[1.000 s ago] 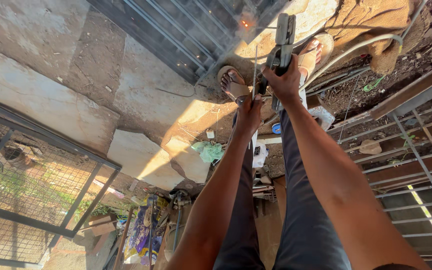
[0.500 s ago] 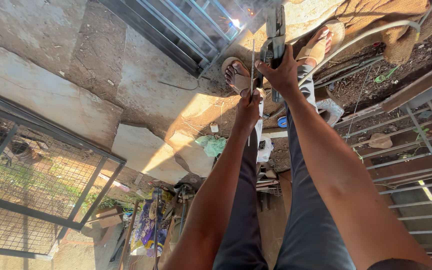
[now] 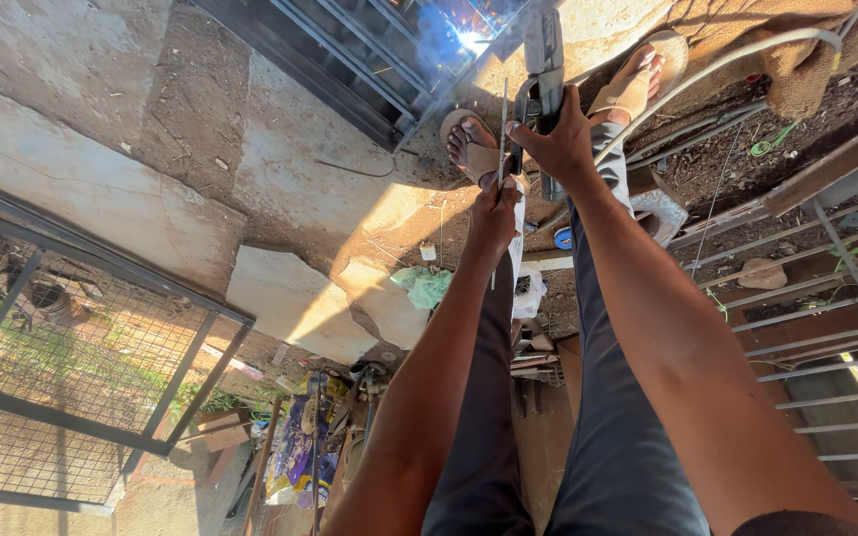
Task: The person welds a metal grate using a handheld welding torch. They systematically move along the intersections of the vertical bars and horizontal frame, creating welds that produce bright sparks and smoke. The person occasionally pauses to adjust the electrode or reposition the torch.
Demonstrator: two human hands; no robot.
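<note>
1. Nearest to you are your two bare forearms, reaching out over your legs in dark trousers [image 3: 588, 437].
2. Your left hand [image 3: 494, 213] is closed around a thin metal rod [image 3: 500, 169], which stands nearly upright in the view and pokes out past both ends of your fist.
3. Your right hand [image 3: 558, 139], just beyond and to the right of the left one, is wrapped tight around the grip of a welding holder [image 3: 544, 69]; the fingers are fully curled.
4. Below the hands, your feet sit in tan sandals [image 3: 469, 139] on the dirt and concrete ground.
5. At the far tip of the holder a bright blue-white arc [image 3: 471, 38] burns against a dark metal grille [image 3: 369, 50], with smoke around it.
6. A pale hose [image 3: 747, 55] curves off to the right.
7. Left of you stands a wire mesh frame [image 3: 81, 337].
</note>
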